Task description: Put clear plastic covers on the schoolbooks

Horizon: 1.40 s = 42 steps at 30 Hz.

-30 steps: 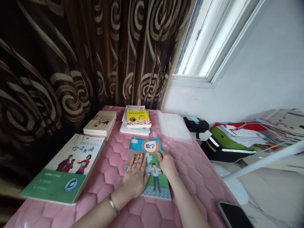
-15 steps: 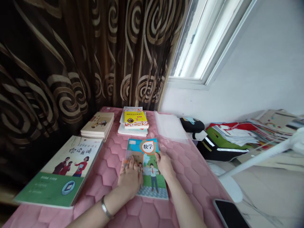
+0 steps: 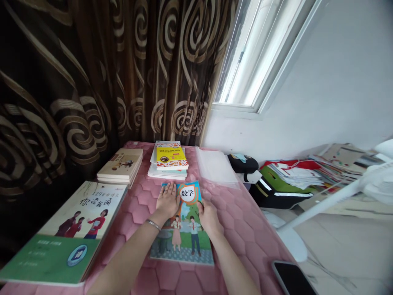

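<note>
A blue-and-green maths textbook point(image 3: 183, 235) lies on the pink quilted table cover point(image 3: 172, 279), its cover facing up. My left hand point(image 3: 167, 201), with a bracelet at the wrist, rests flat on the upper left of that cover, fingers stretched out. At the right edge of the same book, my right hand point(image 3: 209, 216) grips it with the thumb on top; its other fingers are partly hidden. Behind the textbook is a small pile of books topped by a yellow-and-white book point(image 3: 172, 156).
To the left are a large green-and-white book point(image 3: 67, 235) and a stack of brown books point(image 3: 119, 164). A clear plastic sheet point(image 3: 216, 166) lies at the back right, and a phone point(image 3: 293, 278) at the front right. A white stand point(image 3: 319, 211) and a green-black bag point(image 3: 279, 186) are beyond the edge.
My left hand has slid up and away over the cover toward the book's top left, uncovering the printed figures. My right hand stays at the right edge. The view has shifted slightly.
</note>
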Available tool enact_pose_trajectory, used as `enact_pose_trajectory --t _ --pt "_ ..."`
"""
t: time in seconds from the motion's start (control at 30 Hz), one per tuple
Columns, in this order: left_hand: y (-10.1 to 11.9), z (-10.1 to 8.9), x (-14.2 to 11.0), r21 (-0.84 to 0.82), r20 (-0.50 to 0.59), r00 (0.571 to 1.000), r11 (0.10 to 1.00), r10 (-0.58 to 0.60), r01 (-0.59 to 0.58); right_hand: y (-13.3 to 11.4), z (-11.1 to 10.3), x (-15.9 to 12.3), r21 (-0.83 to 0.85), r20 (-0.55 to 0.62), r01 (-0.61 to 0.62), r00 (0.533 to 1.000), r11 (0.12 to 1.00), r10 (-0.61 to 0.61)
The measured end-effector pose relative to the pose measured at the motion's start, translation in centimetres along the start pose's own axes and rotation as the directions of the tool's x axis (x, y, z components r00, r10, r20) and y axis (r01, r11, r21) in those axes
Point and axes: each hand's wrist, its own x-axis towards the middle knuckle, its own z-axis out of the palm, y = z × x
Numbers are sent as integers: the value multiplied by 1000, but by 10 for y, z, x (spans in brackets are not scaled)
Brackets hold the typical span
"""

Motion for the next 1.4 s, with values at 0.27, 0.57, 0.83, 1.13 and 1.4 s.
enact_pose_trajectory --t 0.27,0.57,0.83,1.13,1.4 --pt "3 -2 11 11 33 998 998 54 -55 -7 -2 18 -137 98 -132 984 982 146" --pt "6 2 8 11 26 998 999 -50 49 -10 -10 32 -184 144 -34 988 982 61" --pt "4 5 6 40 53 999 999 -8 6 -62 18 50 -28 208 383 905 923 -370" --pt "5 7 8 4 -18 999 999 -45 45 -35 29 59 -240 290 183 951 953 -109" --pt "-17 -1 -15 15 38 988 988 151 -152 -34 26 59 -269 316 178 945 946 -87"
